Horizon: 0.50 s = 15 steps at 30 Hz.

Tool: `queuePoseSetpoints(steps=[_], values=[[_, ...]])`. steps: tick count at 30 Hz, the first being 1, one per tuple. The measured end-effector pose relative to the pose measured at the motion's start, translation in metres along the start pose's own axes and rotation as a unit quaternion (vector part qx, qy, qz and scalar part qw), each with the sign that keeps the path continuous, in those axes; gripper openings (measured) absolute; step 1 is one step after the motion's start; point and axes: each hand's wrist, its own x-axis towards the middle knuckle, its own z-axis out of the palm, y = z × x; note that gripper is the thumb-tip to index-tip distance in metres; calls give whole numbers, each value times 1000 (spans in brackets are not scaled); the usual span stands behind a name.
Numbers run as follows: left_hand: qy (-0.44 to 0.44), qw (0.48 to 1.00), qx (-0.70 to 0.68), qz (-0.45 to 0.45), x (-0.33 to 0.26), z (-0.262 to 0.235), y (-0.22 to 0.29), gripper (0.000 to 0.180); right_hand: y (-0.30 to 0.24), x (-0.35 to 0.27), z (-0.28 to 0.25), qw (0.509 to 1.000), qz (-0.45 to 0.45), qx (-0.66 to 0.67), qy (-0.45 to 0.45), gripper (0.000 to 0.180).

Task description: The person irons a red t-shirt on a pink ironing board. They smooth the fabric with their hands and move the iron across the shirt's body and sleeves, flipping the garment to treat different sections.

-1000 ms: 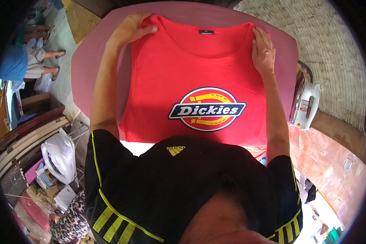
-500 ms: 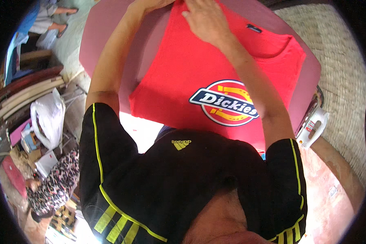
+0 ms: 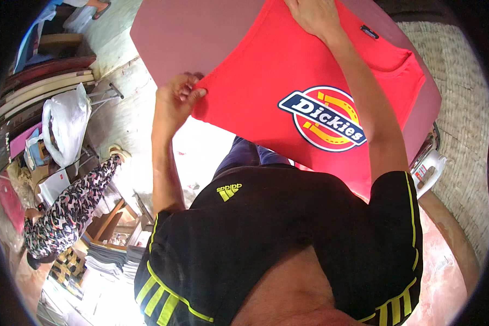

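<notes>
A red T-shirt (image 3: 244, 98) with a round printed emblem on its front lies spread over a mauve covered tabletop (image 3: 195, 38). My left hand (image 3: 174, 103) is at the shirt's near-left corner, its thumb and fingers closed on the fabric edge. Farther off, my right hand (image 3: 316, 19) rests on the shirt left of the dark neck label (image 3: 369, 31). The fingers of this hand look stretched out over the cloth, though the picture's upper edge cuts off their tips. The near edge of the shirt hangs at my body.
A white iron (image 3: 429, 167) stands at the right beside the tabletop. Woven matting (image 3: 445, 76) lies beyond it. On the left are a white plastic bag (image 3: 66, 125), stacked boards (image 3: 43, 92) and a person in patterned clothing (image 3: 73, 217). Another person's foot shows at the upper left.
My left hand has come back from the far side to the shirt's near-left corner and taken hold of it. My right hand has shifted slightly up and right in the picture.
</notes>
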Motion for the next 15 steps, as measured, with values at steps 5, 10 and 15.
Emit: queuePoseSetpoints(steps=[5, 10, 15], values=[[-21, 1000, 0, -1, 4, -9, 5, 21, 2, -3, 1, 1000, 3, 5, 2, 59], [149, 919, 225, 287, -11, 28, -26, 24, 2, -2, -7, 1000, 24, 7, -9, 60], [145, 921, 253, 259, -34, 19, -46, 21, -12, 3, 9, 995, -13, 40, 89, 58]])
